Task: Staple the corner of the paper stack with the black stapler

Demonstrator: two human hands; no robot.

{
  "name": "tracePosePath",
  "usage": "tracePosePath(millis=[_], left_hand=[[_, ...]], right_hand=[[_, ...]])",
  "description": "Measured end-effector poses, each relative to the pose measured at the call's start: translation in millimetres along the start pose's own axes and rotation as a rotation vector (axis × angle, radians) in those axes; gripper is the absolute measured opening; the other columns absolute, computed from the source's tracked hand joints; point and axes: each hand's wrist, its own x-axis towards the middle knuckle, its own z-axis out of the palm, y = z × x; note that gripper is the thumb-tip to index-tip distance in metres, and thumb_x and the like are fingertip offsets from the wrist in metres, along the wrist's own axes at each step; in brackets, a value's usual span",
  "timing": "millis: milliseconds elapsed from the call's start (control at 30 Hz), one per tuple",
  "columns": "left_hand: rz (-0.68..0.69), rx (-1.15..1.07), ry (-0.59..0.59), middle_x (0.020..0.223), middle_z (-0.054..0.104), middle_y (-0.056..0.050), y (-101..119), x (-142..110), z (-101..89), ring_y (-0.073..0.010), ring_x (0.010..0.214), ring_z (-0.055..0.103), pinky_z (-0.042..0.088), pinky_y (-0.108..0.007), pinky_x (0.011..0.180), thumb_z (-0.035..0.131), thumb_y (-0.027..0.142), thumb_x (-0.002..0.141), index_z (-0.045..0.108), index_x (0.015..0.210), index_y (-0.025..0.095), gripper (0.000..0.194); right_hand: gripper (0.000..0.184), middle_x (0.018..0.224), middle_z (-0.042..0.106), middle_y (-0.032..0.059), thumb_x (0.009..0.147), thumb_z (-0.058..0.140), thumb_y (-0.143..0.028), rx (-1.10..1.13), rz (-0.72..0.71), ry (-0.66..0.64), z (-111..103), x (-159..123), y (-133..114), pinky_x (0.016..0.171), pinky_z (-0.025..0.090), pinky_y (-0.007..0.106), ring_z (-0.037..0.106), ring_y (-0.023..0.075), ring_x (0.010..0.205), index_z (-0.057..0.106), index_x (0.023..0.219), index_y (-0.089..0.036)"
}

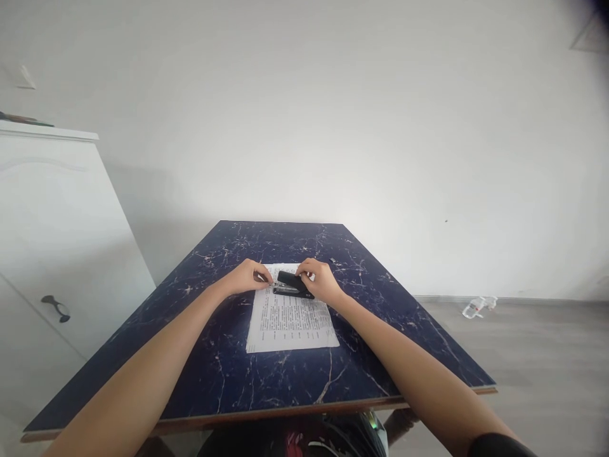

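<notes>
A black stapler (291,292) lies over the upper part of a stack of printed paper sheets (295,324), its top arm lifted apart from its base. My right hand (320,279) grips the stapler at its right end, fingers curled over the top arm. At the opposite end, my left hand (250,277) has thumb and fingertips pinched together, close to or touching the stapler's tip. Whatever those fingertips hold is too small to make out. Text covers the top sheet, and both hands partly hide its upper edge.
The dark blue marbled table (190,368) meets a white wall at its far edge. To the left stands a white cabinet (57,209) with a dark handle (56,308). A small dark object (332,260) lies beyond my right hand. Clear plastic (479,307) lies on the floor.
</notes>
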Motion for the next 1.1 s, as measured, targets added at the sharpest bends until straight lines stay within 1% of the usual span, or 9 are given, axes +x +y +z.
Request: tracePosePath(millis=[133, 500, 633, 900, 1100], left_hand=[[0.002, 0.005, 0.001, 0.099, 0.078, -0.008, -0.4, -0.8, -0.9, -0.0232, 0.093, 0.073, 0.061, -0.037, 0.087, 0.073, 0.027, 0.080, 0.082, 0.091, 0.024, 0.015], [0.004, 0.056, -0.040, 0.105, 0.076, -0.007, -6.1, -1.5, -6.4, -0.0238, 0.096, 0.072, 0.059, -0.037, 0.088, 0.075, 0.035, 0.081, 0.081, 0.094, 0.026, 0.017], [0.002, 0.062, -0.066, 0.106, 0.076, -0.007, -5.3, -1.8, -7.6, -0.0238, 0.096, 0.071, 0.060, -0.037, 0.087, 0.075, 0.037, 0.081, 0.082, 0.096, 0.027, 0.019], [-0.002, 0.091, -0.078, 0.107, 0.076, -0.007, -1.7, -3.7, -8.8, -0.0236, 0.097, 0.071, 0.060, -0.039, 0.088, 0.074, 0.037, 0.082, 0.081, 0.096, 0.028, 0.018], [-0.006, 0.114, -0.064, 0.105, 0.077, -0.007, 0.9, -4.7, -9.6, -0.0238, 0.095, 0.072, 0.060, -0.039, 0.087, 0.073, 0.038, 0.082, 0.081, 0.097, 0.027, 0.020]], right_hand=[[0.031, 0.090, 0.070, 0.0042, 0.080, 0.052, 0.003, -0.002, 0.005, -0.013, -0.6, 0.1, -0.6, 0.071, 0.048, 0.028, 0.062, 0.0169, 0.080, 0.072, 0.083, -0.020], [0.029, 0.089, 0.070, 0.0049, 0.082, 0.053, 0.003, -0.013, -0.003, 0.001, -0.9, -0.1, 0.5, 0.073, 0.048, 0.029, 0.062, 0.0169, 0.080, 0.072, 0.083, -0.019], [0.028, 0.089, 0.070, 0.0049, 0.083, 0.053, 0.002, -0.020, 0.006, -0.012, -1.9, 0.0, 1.2, 0.073, 0.049, 0.030, 0.062, 0.0173, 0.080, 0.072, 0.083, -0.019], [0.028, 0.090, 0.070, 0.0051, 0.084, 0.052, 0.001, -0.018, 0.006, -0.032, -3.7, 0.7, 0.6, 0.073, 0.048, 0.030, 0.061, 0.0174, 0.081, 0.072, 0.084, -0.019], [0.028, 0.090, 0.070, 0.0048, 0.084, 0.052, 0.001, -0.024, -0.002, -0.027, -3.6, 0.6, 1.4, 0.073, 0.048, 0.029, 0.061, 0.0167, 0.081, 0.072, 0.084, -0.019]])
